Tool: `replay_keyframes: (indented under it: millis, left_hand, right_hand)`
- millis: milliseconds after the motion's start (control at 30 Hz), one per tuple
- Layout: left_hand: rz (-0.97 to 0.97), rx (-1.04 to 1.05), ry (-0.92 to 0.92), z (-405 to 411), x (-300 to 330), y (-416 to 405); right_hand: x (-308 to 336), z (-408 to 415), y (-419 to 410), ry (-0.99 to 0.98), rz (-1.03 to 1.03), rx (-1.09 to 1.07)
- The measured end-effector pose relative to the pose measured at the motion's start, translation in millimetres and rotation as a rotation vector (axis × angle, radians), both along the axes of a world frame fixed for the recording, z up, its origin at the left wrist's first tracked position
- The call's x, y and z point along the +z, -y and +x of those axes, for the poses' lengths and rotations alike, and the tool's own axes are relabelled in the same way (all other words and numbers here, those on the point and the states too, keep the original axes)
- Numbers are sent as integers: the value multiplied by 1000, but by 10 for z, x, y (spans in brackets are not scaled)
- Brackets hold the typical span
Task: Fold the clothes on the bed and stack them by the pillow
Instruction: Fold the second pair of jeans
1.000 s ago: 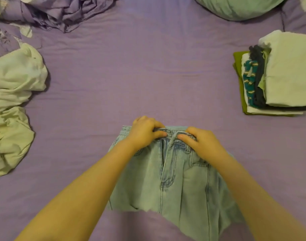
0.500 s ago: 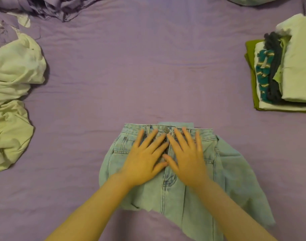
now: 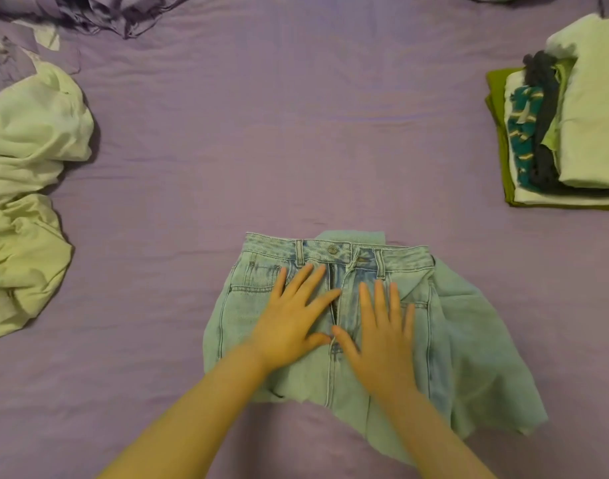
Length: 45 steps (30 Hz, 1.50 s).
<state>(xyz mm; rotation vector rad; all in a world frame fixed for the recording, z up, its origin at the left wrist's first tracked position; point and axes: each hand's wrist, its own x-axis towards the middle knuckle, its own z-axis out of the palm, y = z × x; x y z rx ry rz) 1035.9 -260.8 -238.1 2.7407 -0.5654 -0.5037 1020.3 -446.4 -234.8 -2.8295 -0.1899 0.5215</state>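
Crumpled pale garments (image 3: pixel 23 188) heaped at left, awaiting folding. Denim shorts (image 3: pixel 334 323) spread flat mid-bed, pinned under left hand (image 3: pixel 292 319) and right hand (image 3: pixel 382 337), fingers straight, likely smoothing. Folded stack (image 3: pixel 572 133) parked at right.

Wrinkled purple bedsheet (image 3: pixel 296 133), dim light

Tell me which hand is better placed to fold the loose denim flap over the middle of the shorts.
Right, probably. The right hand lies flat on the denim shorts nearest the loose flap spreading out on that side; the left hand presses the opposite half and could anchor it.
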Motion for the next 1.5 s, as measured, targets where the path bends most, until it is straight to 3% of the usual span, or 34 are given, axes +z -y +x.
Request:
replay_keyframes:
  millis: [133, 533, 800, 1033, 1233, 1500]
  left_hand:
    - [-202, 198, -60, -141, 110, 78]
    - [-110, 272, -54, -163, 129, 301]
    - [-186, 329, -32, -142, 87, 297]
    - [-256, 337, 0, -35, 22, 189]
    - [-382, 472, 11, 115, -16, 168]
    - [-290, 371, -2, 241, -54, 152]
  right_hand:
    - [-10, -306, -81, -77, 42, -65]
    - [-156, -300, 72, -149, 14, -117]
    - [-27, -303, -47, -120, 160, -165]
    - [-95, -209, -153, -215, -38, -126]
    - [-145, -33, -233, -283, -31, -204]
    - [-159, 10, -319, -308, -156, -197]
